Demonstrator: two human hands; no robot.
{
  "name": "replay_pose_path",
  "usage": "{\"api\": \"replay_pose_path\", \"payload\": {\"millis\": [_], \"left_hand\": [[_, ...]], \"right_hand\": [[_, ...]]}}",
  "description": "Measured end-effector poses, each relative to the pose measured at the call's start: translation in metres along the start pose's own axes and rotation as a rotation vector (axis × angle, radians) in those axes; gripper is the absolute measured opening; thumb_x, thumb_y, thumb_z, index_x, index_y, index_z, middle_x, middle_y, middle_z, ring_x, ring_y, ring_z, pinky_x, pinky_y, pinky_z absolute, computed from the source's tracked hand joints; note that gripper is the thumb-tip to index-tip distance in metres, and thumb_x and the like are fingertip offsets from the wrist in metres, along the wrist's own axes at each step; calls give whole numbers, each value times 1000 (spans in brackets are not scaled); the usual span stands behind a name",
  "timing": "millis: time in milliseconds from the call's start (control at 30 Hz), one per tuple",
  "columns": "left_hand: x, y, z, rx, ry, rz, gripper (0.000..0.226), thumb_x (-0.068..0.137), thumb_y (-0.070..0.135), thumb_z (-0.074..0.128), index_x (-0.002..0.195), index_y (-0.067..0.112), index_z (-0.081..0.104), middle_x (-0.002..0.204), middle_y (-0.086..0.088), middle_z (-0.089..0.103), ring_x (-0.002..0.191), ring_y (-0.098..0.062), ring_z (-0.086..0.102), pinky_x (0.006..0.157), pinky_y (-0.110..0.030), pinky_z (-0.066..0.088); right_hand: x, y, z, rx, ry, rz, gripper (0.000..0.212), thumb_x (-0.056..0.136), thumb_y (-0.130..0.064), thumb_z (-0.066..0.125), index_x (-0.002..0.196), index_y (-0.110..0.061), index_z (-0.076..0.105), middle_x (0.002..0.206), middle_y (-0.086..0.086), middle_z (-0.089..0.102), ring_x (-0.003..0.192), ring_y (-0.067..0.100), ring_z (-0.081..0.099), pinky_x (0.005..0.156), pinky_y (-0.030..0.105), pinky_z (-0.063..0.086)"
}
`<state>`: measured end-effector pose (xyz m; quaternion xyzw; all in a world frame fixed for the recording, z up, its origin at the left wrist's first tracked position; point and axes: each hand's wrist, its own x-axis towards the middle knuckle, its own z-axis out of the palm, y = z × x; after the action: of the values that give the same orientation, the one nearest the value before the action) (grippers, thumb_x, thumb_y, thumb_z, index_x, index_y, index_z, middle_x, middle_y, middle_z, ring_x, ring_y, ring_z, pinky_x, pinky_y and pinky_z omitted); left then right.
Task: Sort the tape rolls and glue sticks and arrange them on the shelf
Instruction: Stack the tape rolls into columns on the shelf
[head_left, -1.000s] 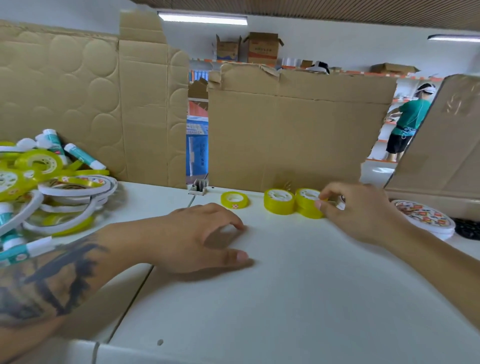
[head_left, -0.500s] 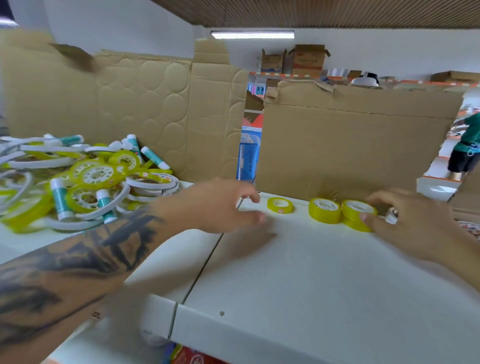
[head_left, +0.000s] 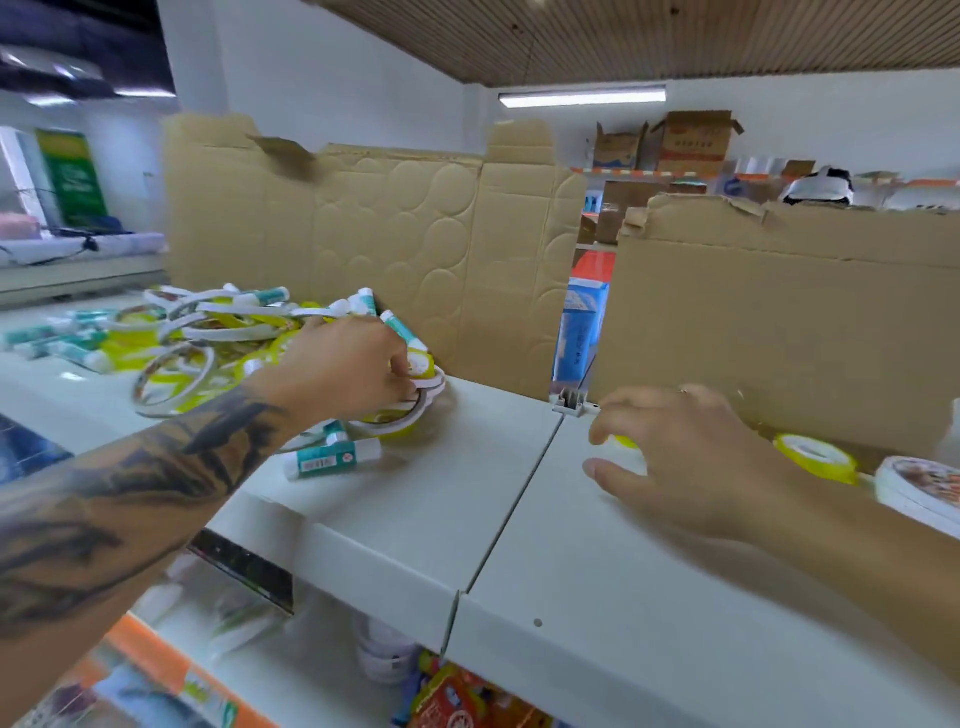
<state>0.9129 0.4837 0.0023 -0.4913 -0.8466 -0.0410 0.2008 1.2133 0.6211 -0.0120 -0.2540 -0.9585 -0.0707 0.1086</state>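
Observation:
A mixed pile (head_left: 202, 343) of white and yellow tape rolls and teal-capped glue sticks lies on the left part of the white shelf (head_left: 467, 519). My left hand (head_left: 337, 369) reaches into the pile's right edge, its fingers curled on a small yellow tape roll (head_left: 422, 364) above wide white tape rings (head_left: 415, 410). A loose glue stick (head_left: 332, 457) lies in front. My right hand (head_left: 685, 457) hovers over the right shelf section with relaxed fingers, partly covering a small yellow roll (head_left: 621, 441). Another yellow roll (head_left: 815, 457) sits to its right.
Cardboard sheets (head_left: 415, 244) stand upright behind the shelf, with a gap showing a blue item (head_left: 579, 332). A flat white round stack (head_left: 919, 488) lies at the far right. Colourful goods fill the lower shelf (head_left: 457, 696). Cartons sit on distant racks.
The view swung left. My left hand moved from the bare shelf to the pile and took hold of a small yellow roll. My right hand left the two yellow rolls and drifted left.

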Motion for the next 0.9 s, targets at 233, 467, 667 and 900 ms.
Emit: {"api": "replay_pose_path", "payload": {"millis": [233,467,667,900], "left_hand": [[-6,-1,6,-84,199,83,24,96,49,60,101,31,75,107,7,71,100,-23,60,87,-37,36],[-8,11,-7,-356,313,152,11,90,40,73,91,29,76,96,6,71,93,-26,64,81,-36,42],[-15,71,-30,-492,326,420,21,84,44,65,92,27,74,94,5,70,90,-23,64,78,-42,52],[-18,157,-46,-756,299,637,12,84,29,83,90,21,77,93,4,71,88,-13,62,80,-34,46]], "right_hand": [[21,-45,9,34,43,-161,35,98,-59,43,122,-38,57,132,-20,50,135,8,41,112,33,24],[20,-45,-4,87,121,-163,32,98,-57,46,122,-38,57,132,-19,51,126,8,47,104,31,29],[4,-7,-23,330,164,22,30,91,-60,57,114,-41,60,117,-22,60,110,5,56,88,31,45],[-57,54,-44,508,275,181,55,71,-74,67,119,-50,59,118,-25,63,114,-7,56,98,32,50]]}}
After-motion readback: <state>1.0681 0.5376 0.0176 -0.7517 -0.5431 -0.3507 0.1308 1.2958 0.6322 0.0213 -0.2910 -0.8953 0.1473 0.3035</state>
